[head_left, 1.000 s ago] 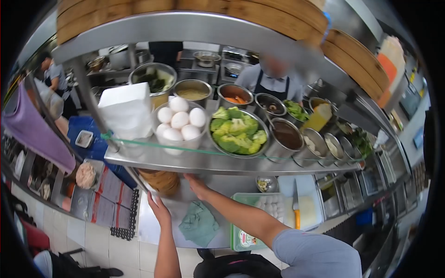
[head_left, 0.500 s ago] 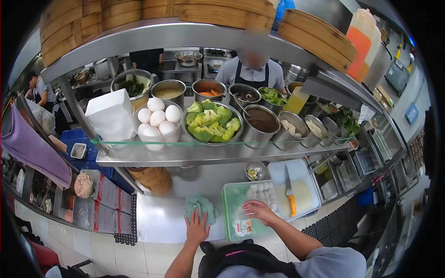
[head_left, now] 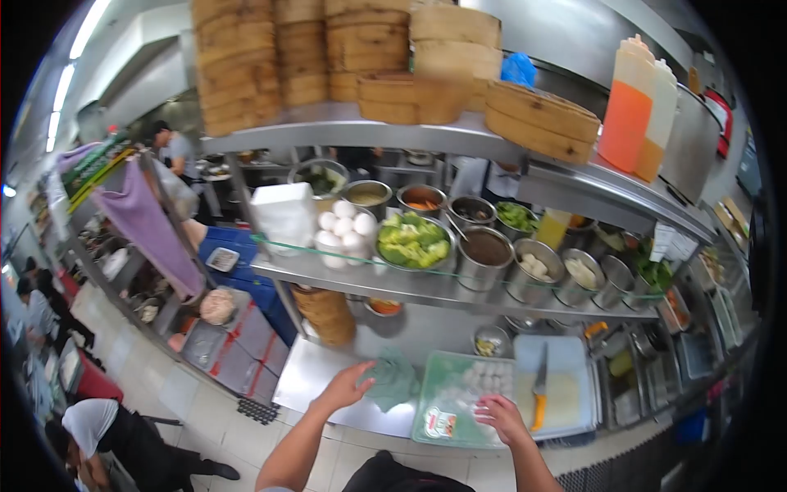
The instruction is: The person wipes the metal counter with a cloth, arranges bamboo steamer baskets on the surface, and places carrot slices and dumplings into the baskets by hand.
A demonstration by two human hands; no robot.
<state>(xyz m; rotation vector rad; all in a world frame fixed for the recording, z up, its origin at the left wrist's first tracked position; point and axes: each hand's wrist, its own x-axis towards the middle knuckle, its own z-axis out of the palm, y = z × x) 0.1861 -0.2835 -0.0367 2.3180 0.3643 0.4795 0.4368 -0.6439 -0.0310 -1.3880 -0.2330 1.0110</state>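
My left hand (head_left: 343,387) has its fingers stretched out at the left edge of a crumpled green cloth (head_left: 395,382) on the steel counter. Whether the fingertips touch the cloth is hard to tell. My right hand (head_left: 502,416) is over the right side of a green container (head_left: 428,379), fingers apart and slightly bent, holding nothing visible. Several white round pieces (head_left: 489,375) show in the container, which has a label (head_left: 440,424) near its front corner. To its right, a knife with an orange handle (head_left: 539,412) lies on a white cutting board (head_left: 574,361).
A steel shelf (head_left: 369,283) crosses above the counter, carrying a bowl of broccoli (head_left: 415,241), eggs (head_left: 344,230) and several metal pots. A small bowl (head_left: 492,341) stands behind the container. Bamboo steamers (head_left: 369,49) and squeeze bottles (head_left: 627,107) stand higher up. A person (head_left: 123,435) bends at lower left.
My view has tilted up and turned left. My left hand has moved off the middle of the cloth to its left edge. My right hand has shifted to the container's right side.
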